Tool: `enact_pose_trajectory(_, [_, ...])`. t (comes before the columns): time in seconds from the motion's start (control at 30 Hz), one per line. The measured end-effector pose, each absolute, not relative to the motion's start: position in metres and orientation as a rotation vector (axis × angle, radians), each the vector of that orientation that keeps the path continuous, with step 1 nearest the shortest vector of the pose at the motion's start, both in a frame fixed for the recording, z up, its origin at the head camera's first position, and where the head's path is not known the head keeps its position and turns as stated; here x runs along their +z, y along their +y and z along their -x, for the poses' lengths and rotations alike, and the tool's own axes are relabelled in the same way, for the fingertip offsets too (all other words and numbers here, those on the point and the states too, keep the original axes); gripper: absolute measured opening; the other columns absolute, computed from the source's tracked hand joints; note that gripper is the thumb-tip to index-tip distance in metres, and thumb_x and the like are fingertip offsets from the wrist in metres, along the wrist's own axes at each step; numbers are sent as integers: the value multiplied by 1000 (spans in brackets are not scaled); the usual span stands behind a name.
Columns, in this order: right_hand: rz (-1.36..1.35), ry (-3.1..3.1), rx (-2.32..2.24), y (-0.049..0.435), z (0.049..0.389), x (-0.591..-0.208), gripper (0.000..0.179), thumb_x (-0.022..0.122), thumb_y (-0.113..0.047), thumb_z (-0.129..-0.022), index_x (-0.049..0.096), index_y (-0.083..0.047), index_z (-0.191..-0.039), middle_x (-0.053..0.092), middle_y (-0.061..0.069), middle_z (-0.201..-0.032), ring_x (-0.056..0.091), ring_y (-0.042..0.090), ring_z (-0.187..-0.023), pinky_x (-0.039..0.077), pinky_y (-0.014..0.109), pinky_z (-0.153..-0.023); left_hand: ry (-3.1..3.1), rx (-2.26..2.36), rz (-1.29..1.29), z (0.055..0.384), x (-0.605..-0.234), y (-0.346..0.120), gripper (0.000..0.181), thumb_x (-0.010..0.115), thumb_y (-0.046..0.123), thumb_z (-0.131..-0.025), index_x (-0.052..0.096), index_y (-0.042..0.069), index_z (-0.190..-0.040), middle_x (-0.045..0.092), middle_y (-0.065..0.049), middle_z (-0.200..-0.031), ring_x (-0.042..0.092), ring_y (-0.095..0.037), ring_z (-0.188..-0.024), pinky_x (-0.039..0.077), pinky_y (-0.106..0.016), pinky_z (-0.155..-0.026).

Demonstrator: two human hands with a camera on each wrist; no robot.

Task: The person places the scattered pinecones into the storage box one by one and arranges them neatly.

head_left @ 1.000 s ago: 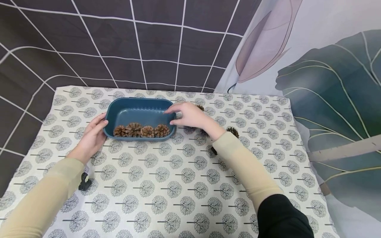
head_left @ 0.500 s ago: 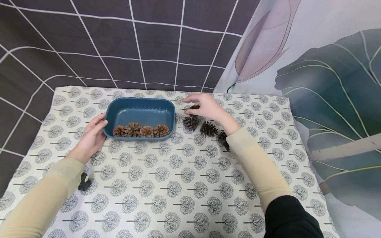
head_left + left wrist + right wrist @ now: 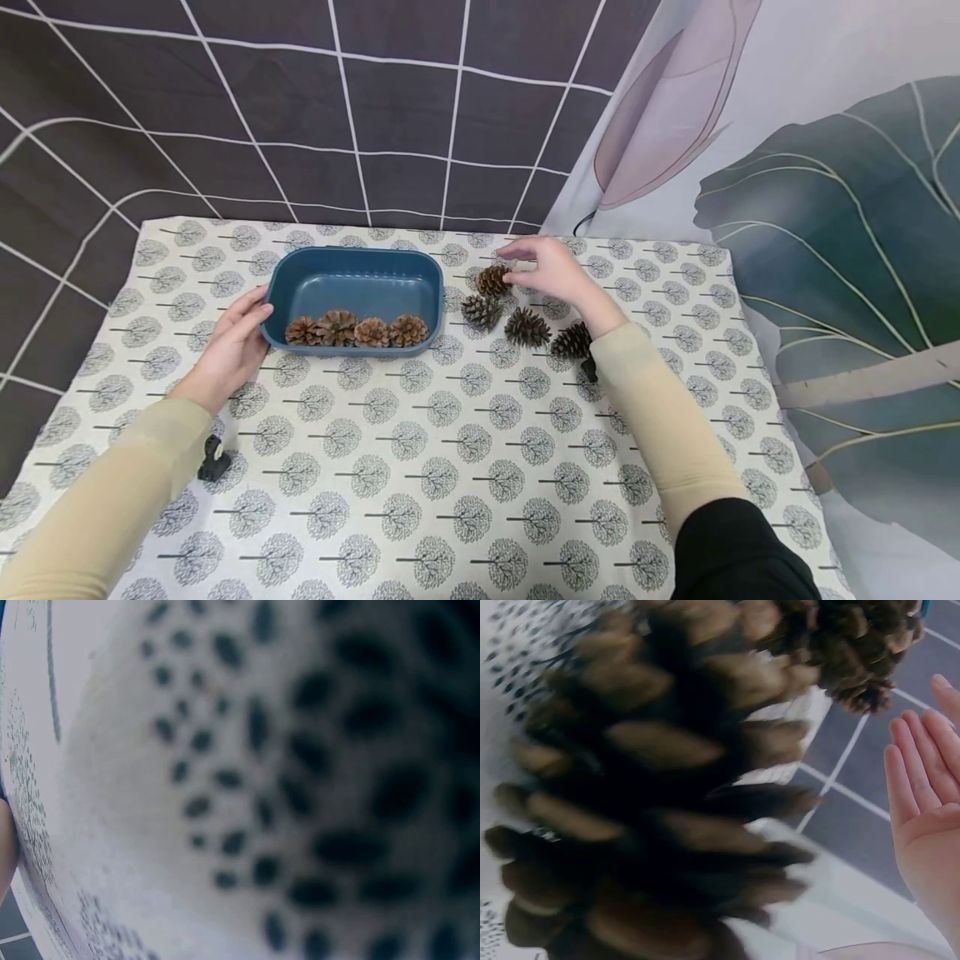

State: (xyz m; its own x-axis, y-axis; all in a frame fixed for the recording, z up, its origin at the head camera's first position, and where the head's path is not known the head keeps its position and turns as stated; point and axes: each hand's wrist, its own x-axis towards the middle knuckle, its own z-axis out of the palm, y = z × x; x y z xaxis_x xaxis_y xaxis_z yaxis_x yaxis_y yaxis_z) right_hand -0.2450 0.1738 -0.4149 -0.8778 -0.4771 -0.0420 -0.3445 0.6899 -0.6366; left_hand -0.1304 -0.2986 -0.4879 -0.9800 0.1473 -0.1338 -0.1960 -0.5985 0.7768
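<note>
In the head view, a blue plastic box (image 3: 352,292) stands at the back left, with several brown pine cones (image 3: 372,332) lined up along its near wall. My left hand (image 3: 234,337) holds its left end, thumb over the rim. To the right of the box, several darker pine cones lie on the cloth. My right hand (image 3: 551,268) is over the farthest pine cone (image 3: 492,281), fingers extended and thumb right at its edge. The right wrist view has one large blurred pine cone (image 3: 652,787) close up, with the hand's straight fingers (image 3: 922,765) apart from the cones.
A tree-patterned cloth (image 3: 405,500) covers the table. A dark pine cone (image 3: 572,342) sits right beside the right wrist and its small black camera (image 3: 589,368). Behind the table hangs a dark checked curtain (image 3: 397,100); the left wrist view is mostly blurred cloth.
My right hand has moved right from the box's right end to above the loose pine cones, which have come into view. The left hand and the box have stayed in place.
</note>
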Motion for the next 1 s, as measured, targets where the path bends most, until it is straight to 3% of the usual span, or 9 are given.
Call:
enact_pose_trajectory(0.33, [630,2681,-981,186,248,-429,45,80,-8,-93,67,1,-135,69,22,-139,68,41,-127,52,49,-117,1311,2652,78,130,-488,-298,35,49,-6,-108,71,14,-128,76,2,-127,72,-10,-113,56,-19,-102])
enact_pose_trajectory(1.0, [546,2666,-936,184,250,-452,60,86,-21,-89,64,-6,-143,62,20,-150,66,41,-129,53,52,-116,1324,2652,75,131,-489,-298,35,49,-5,-109,71,14,-128,76,3,-128,72,-9,-113,55,-18,-102])
